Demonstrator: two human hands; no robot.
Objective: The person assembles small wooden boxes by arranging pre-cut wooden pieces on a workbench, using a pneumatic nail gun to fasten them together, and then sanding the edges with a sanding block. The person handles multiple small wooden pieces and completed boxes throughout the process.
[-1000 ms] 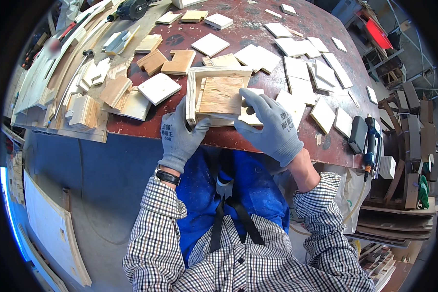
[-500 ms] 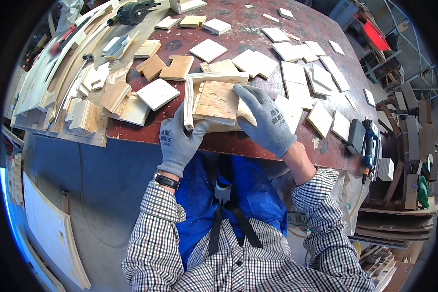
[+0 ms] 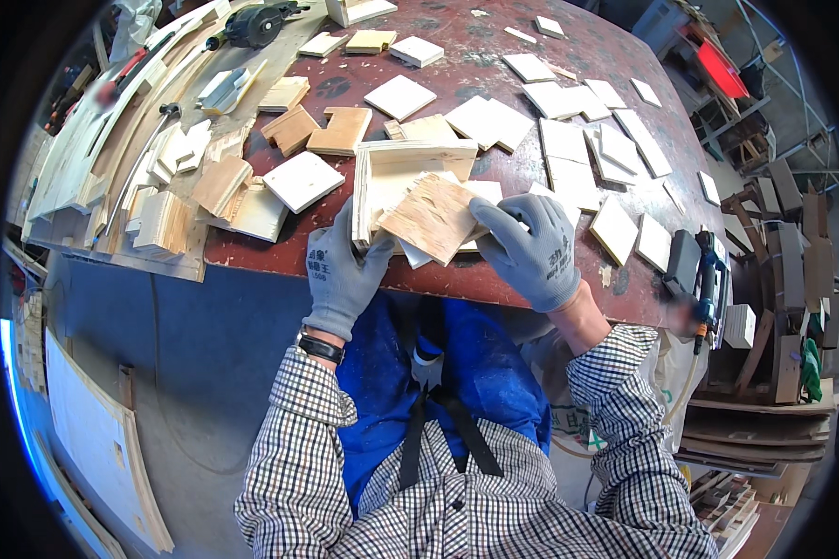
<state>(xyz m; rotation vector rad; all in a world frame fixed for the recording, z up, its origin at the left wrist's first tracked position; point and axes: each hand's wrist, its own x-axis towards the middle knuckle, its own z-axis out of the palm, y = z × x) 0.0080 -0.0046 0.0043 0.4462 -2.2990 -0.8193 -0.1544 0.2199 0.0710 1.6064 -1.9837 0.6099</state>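
Note:
My left hand [image 3: 347,268], in a grey glove, grips the near left corner of an open wooden frame [image 3: 418,152]. Its thumb lies by the left corner of a brown plywood square [image 3: 429,216]. Turned like a diamond, that square sits tilted over the frame's near part. The gloved right hand [image 3: 533,250] is closed, its thumb and forefinger at the square's right corner. Pale wood pieces show partly from beneath the square; how they join the frame is hidden.
Many pale wood squares [image 3: 399,96] lie about the dark red table [image 3: 336,88]. Stacked offcuts [image 3: 165,224] and long boards are on the left, with a black power tool [image 3: 252,26] beyond. An air tool with a hose [image 3: 708,279] rests at the right edge.
The brown square has turned from lying straight inside the frame to a diamond position, shifting toward me. My right hand has moved right and nearer, off the frame. The left hand stays put.

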